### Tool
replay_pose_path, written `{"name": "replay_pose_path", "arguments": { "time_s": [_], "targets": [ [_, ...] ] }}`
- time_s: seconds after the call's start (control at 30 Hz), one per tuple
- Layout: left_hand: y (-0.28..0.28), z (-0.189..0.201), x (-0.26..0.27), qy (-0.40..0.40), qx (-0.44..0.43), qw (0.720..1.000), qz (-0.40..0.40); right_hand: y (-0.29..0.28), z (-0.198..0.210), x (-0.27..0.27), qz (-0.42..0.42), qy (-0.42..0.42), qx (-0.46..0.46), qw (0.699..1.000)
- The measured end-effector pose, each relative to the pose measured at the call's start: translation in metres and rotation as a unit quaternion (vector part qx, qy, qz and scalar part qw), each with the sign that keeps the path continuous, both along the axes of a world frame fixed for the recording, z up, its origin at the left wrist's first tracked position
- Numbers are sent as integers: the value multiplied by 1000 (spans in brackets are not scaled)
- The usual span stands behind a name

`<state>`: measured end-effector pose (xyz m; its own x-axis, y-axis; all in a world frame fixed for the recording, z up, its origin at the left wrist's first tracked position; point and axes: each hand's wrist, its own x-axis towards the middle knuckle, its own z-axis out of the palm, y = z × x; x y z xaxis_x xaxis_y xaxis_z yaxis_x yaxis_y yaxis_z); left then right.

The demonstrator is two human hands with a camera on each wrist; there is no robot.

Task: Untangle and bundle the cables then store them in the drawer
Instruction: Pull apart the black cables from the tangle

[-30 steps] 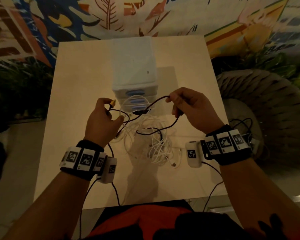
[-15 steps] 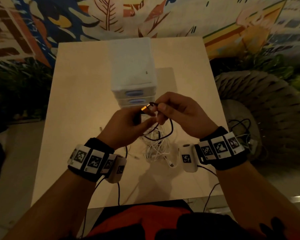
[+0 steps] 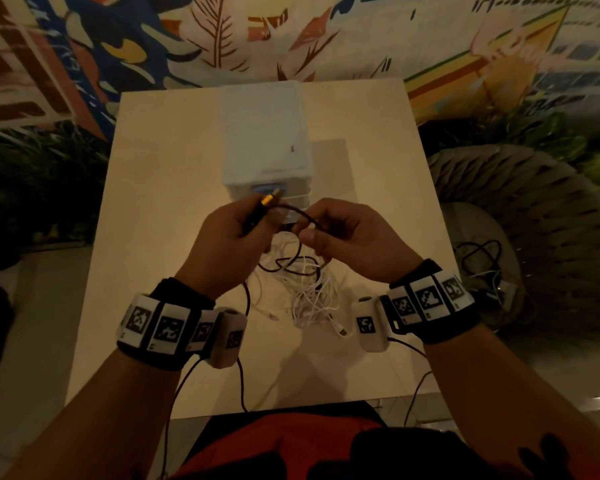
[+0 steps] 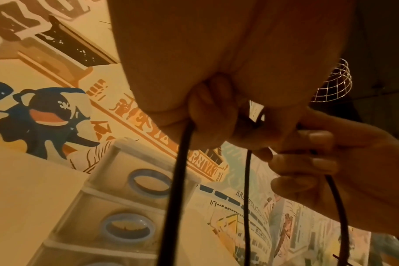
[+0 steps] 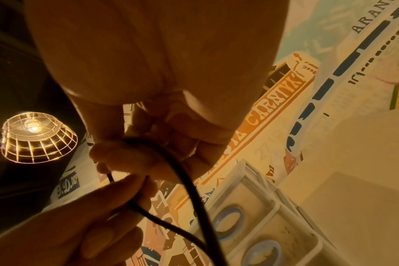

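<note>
Your left hand [image 3: 234,242] gripped the black cable [image 3: 293,216] near its gold-tipped plug [image 3: 269,199], which stuck up past your knuckles toward the drawer unit [image 3: 265,150]. Your right hand [image 3: 350,240], close beside the left, pinched a loop of the same cable between thumb and fingertips [image 4: 317,139]. From both hands the black strands hung down to the tangle of white cables [image 3: 312,292] lying on the bench [image 3: 153,237] just below and between your wrists. The drawer unit stood just beyond your hands, its blue ring handles [image 4: 149,181] facing you.
</note>
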<state>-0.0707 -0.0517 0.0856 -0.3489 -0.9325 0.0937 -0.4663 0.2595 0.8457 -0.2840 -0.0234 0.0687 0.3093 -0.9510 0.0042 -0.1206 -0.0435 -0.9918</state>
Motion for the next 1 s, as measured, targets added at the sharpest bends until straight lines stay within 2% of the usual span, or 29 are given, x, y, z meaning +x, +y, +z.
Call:
{"name": "replay_pose_path", "arguments": {
  "time_s": [0.07, 0.17, 0.27, 0.37, 0.43, 0.5, 0.57, 0.63, 0.7, 0.73, 0.83, 1.0],
  "targets": [
    [1, 9, 5, 46, -9, 998, 37, 0, -13, -4, 8, 51, -1, 999],
    [0, 23, 16, 145, 11, 986, 83, 1, -44, -9, 24, 184, 3, 983],
    [-1, 30, 28, 176, 16, 979, 106, 2, -70, -10, 54, 261, 34, 963],
    [2, 28, 36, 163, 12, 981, 100, 0, -73, -5, 39, 226, 38, 973],
    [5, 23, 41, 123, 9, 987, 101, -3, -65, 2, 4, 134, 64, 989],
    [9, 18, 44, 91, 17, 991, 94, -9, -53, 4, 6, 76, 79, 994],
    [14, 16, 46, 90, 26, 990, 101, -18, -50, 1, 39, 84, 84, 992],
    [16, 15, 48, 95, 28, 988, 119, -30, -61, -8, 1, 118, 113, 987],
    [16, 13, 51, 108, 38, 985, 129, -38, -77, -15, -71, 167, 152, 972],
    [15, 12, 53, 111, 44, 984, 132, -40, -87, -17, -77, 212, 167, 960],
    [13, 12, 58, 116, 53, 982, 140, -42, -110, -10, 8, 381, 155, 911],
    [13, 10, 62, 120, 54, 980, 148, -45, -123, 19, 91, 460, 141, 872]
  ]
}}
